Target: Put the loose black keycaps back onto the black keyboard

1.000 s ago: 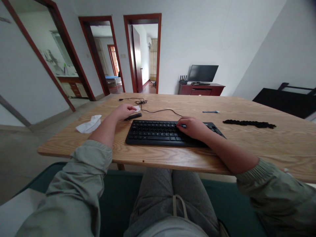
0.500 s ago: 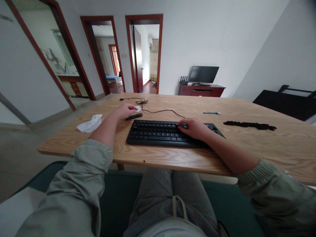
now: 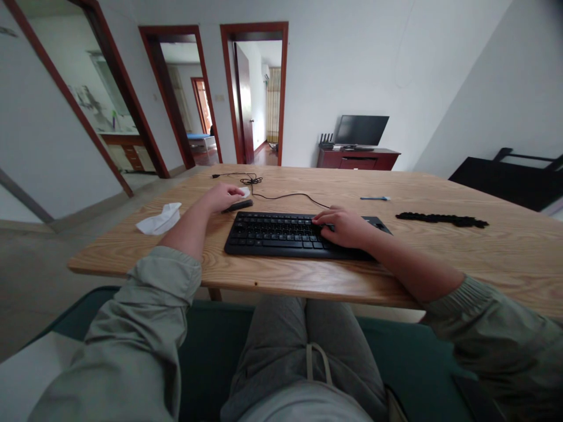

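Observation:
The black keyboard [image 3: 272,251] lies near the table's front edge, its keys facing up. My right hand [image 3: 347,227] rests over its right part, the index finger reaching forward onto the keys and the thumb apart from it. My left hand [image 3: 219,198] is beyond the keyboard's left end, low over the table. Its curled fingers close on a small white tissue [image 3: 244,191], partly hidden by them. Just under that hand lies a short black stick-like tool [image 3: 241,205], its near end covered. A thin black cable [image 3: 290,195] runs from the keyboard to a tied coil.
A crumpled white tissue [image 3: 160,220] lies on the wooden table [image 3: 281,272] at left. Toward the right are a blue toothbrush-like stick [image 3: 375,198] and a lumpy black strip of small pieces [image 3: 442,220]. Farther back, a television [image 3: 361,130] stands on a red cabinet [image 3: 373,159].
My right hand's fingers have shifted slightly on the keys, the index finger stretching a little to the left. My left hand stays at the small tissue. The view has tilted slightly.

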{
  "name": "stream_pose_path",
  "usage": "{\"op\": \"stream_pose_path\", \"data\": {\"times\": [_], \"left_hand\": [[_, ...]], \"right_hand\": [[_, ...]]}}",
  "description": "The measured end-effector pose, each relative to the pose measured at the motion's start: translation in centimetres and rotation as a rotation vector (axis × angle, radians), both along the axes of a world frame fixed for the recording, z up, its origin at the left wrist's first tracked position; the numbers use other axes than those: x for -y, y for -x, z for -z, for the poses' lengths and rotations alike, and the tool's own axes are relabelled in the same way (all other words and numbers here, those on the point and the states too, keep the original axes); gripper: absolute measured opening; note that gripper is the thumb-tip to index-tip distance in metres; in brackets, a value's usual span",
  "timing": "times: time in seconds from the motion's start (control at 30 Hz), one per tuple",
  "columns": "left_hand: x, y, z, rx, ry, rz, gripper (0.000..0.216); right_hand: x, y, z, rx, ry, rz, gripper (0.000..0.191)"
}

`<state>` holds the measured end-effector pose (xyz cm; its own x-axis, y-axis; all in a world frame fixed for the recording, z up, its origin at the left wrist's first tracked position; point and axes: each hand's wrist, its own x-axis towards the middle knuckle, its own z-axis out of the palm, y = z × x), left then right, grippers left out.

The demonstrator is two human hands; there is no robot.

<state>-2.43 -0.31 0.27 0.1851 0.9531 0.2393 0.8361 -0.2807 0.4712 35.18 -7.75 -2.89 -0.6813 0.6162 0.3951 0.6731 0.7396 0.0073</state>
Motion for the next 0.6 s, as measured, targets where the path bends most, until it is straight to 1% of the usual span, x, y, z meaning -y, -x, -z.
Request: {"op": "stream_pose_path", "data": {"times": [0.1, 0.2, 0.27, 0.33, 0.4, 0.43, 0.47, 0.5, 0.53, 0.6], "left_hand": [[-0.4, 0.2, 0.4, 0.022, 0.021, 0.01, 0.045], [-0.7, 0.4, 0.6, 0.02, 0.046, 0.011, 0.045], [-0.7, 0.4, 0.6, 0.007, 0.013, 0.004, 0.045], [-0.6, 0.5, 0.4, -0.005, -0.021, -0.005, 0.045], [-0.4, 0.5, 0.2, -0.017, -0.026, -0.018, 0.045], [-0.3, 0.5, 0.1, -0.025, -0.01, -0.047, 0.045], [-0.3, 0.6, 0.1, -0.031, 0.005, -0.062, 0.045], [-0.3, 0.7, 0.0, -0.033, 0.004, -0.066, 0.046], [-0.3, 0.7, 0.0, -0.027, -0.006, -0.066, 0.047], [-0.5, 0.8, 0.1, -0.014, -0.027, -0.065, 0.048]], "right_hand": [[0.1, 0.1, -0.2, 0.035, -0.005, -0.012, 0.039], [0.2, 0.8, -0.2, 0.059, -0.006, 0.018, 0.038], [0.4, 1.4, -0.2, 0.07, -0.017, 0.046, 0.036], [0.5, 1.5, -0.3, 0.051, -0.01, 0.042, 0.036], [0.3, 0.3, -0.7, -0.031, 0.008, 0.036, 0.037], [0.0, -1.1, -1.0, -0.094, 0.013, 0.064, 0.038], [-0.2, -2.9, -1.3, -0.159, 0.008, 0.131, 0.037], [-0.5, -5.3, -1.6, -0.216, -0.002, 0.246, 0.037], [-0.6, -8.2, -1.9, -0.249, -0.015, 0.403, 0.036], [-0.6, -14.6, -2.1, -0.181, -0.049, 0.791, 0.036]]}}
